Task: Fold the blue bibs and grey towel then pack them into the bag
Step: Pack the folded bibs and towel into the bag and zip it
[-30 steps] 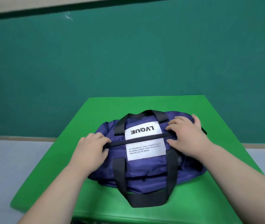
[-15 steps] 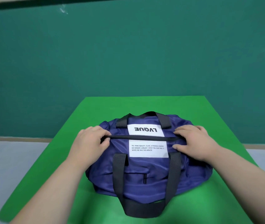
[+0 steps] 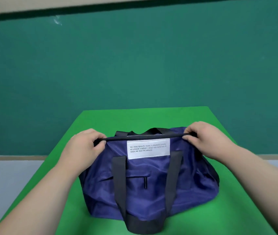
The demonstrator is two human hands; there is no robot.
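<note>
Pinching what, those two grips?

The black top edge [image 3: 145,136] of the bag [image 3: 148,187] — the left hand [image 3: 84,147] is clamped on its left end and the right hand [image 3: 208,141] on its right end, thumb and fingers closed on the strip.

And how does the bag lie?

Upright on the green desk [image 3: 236,216], long axis left to right between the hands, each hand nearest its own end. A lift would want both ends kept level, I'd judge.

Different from a second ago?

Yes — then it lay flatter, a second white label showing, palms resting on top. Now only one label [image 3: 148,148] faces us, and the bibs and towel are not in sight.
</note>
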